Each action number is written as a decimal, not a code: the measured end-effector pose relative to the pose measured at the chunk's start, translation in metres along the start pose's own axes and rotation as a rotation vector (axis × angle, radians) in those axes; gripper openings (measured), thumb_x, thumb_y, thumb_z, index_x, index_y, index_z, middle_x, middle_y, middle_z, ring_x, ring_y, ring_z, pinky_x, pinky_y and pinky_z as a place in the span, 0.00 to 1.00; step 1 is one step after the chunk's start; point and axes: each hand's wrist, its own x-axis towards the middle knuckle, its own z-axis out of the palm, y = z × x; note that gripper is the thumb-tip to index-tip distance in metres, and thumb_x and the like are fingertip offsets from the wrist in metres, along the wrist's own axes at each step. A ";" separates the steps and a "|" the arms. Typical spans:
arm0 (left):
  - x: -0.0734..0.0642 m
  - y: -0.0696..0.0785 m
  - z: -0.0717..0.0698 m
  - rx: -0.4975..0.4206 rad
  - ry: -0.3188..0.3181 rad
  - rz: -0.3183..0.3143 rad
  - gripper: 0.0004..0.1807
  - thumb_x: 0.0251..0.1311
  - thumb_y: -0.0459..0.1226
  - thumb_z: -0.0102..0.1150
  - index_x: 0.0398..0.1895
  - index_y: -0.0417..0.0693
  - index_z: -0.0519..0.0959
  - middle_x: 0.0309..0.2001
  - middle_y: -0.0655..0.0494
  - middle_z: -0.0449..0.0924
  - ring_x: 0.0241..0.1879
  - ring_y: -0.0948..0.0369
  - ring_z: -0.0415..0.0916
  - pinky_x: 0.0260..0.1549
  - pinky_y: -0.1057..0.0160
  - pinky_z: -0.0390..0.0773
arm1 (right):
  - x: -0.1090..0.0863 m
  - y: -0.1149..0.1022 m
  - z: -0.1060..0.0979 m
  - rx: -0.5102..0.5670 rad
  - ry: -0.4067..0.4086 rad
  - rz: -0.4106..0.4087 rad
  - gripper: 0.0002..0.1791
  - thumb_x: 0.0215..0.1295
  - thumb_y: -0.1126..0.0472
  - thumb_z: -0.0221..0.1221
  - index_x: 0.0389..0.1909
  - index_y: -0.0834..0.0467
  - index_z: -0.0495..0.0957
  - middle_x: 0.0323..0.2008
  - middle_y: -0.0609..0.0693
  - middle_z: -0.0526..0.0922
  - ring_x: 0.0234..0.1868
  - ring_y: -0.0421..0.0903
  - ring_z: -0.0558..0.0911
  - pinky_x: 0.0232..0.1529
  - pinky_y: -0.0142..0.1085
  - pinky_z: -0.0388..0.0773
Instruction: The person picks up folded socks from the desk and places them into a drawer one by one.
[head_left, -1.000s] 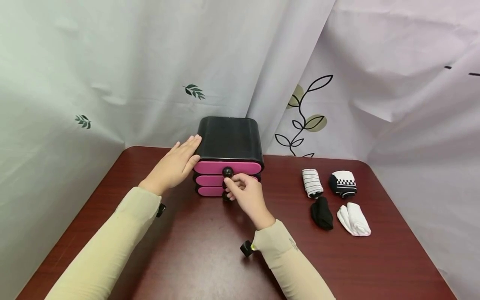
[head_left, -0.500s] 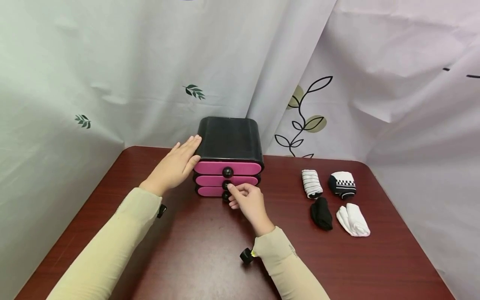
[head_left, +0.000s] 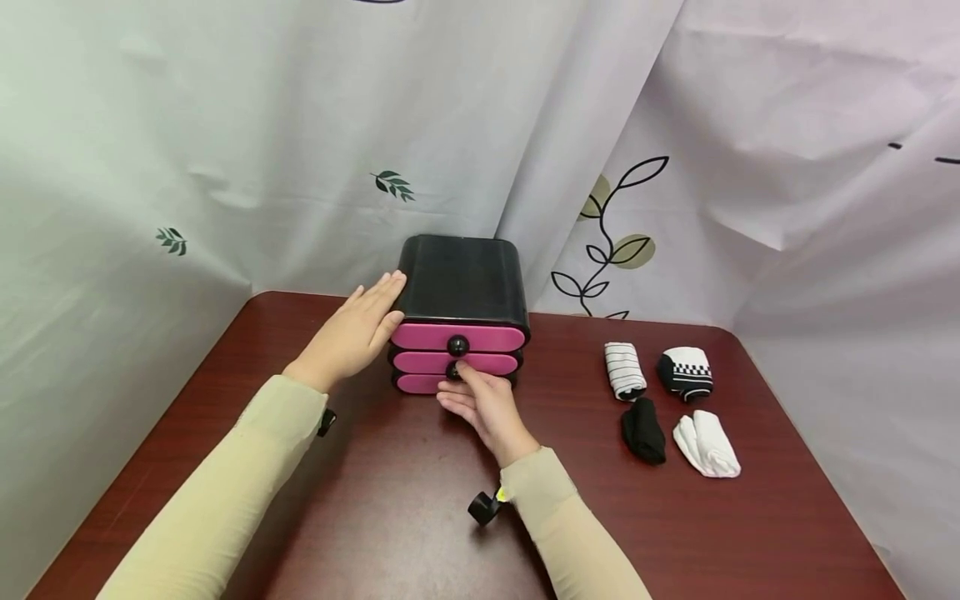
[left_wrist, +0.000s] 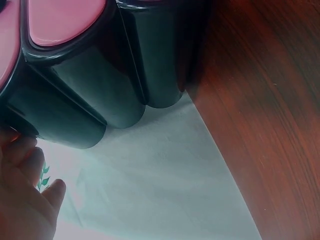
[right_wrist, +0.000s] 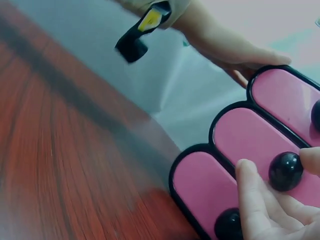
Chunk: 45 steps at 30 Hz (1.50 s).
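A small black drawer unit (head_left: 461,279) with three pink-fronted drawers stands at the back of the table. My left hand (head_left: 351,335) rests flat against its left upper edge, fingers straight; part of this hand (left_wrist: 25,185) also shows in the left wrist view. At the front, my right hand (head_left: 487,408) holds the round black knob (right_wrist: 285,171) of the middle drawer (right_wrist: 245,132). The thumb lies on the knob and the other fingers reach below it. The top drawer (head_left: 420,337) and bottom drawer (right_wrist: 200,177) have knobs of the same kind. All three fronts sit flush in their frames.
To the right on the dark red table (head_left: 750,533) lie a striped folded sock (head_left: 624,369), a checkered black-and-white one (head_left: 686,372), a black one (head_left: 643,431) and a white one (head_left: 707,444). A pale curtain (head_left: 315,125) hangs behind the table.
My right hand has shifted slightly down and left at the middle knob, its fingers now stretched below it. The left hand keeps its place on the drawer unit.
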 end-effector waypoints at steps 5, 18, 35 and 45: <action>0.000 0.000 -0.001 -0.008 -0.006 -0.005 0.34 0.80 0.49 0.38 0.81 0.43 0.51 0.80 0.48 0.51 0.80 0.51 0.45 0.77 0.46 0.43 | 0.000 0.001 0.001 0.080 -0.014 0.027 0.23 0.75 0.56 0.58 0.55 0.74 0.77 0.31 0.54 0.88 0.33 0.43 0.89 0.42 0.35 0.86; 0.000 0.000 0.000 -0.010 0.010 0.003 0.34 0.80 0.49 0.40 0.81 0.43 0.52 0.80 0.48 0.52 0.79 0.51 0.47 0.77 0.45 0.45 | -0.009 0.003 -0.009 0.101 -0.043 0.088 0.16 0.74 0.57 0.59 0.51 0.66 0.79 0.35 0.55 0.87 0.38 0.46 0.88 0.47 0.36 0.85; 0.000 0.000 -0.001 -0.016 -0.001 -0.013 0.34 0.80 0.49 0.40 0.81 0.42 0.52 0.80 0.48 0.51 0.80 0.51 0.46 0.77 0.46 0.43 | -0.044 0.011 -0.028 -0.062 -0.169 0.131 0.17 0.72 0.55 0.61 0.49 0.66 0.82 0.38 0.55 0.88 0.42 0.45 0.87 0.49 0.37 0.85; 0.001 -0.001 0.002 -0.022 0.015 0.001 0.34 0.80 0.48 0.40 0.81 0.42 0.52 0.80 0.48 0.52 0.79 0.51 0.47 0.77 0.46 0.44 | -0.058 0.023 -0.030 -0.067 -0.155 0.121 0.14 0.72 0.58 0.62 0.45 0.66 0.84 0.35 0.53 0.88 0.39 0.44 0.88 0.45 0.34 0.85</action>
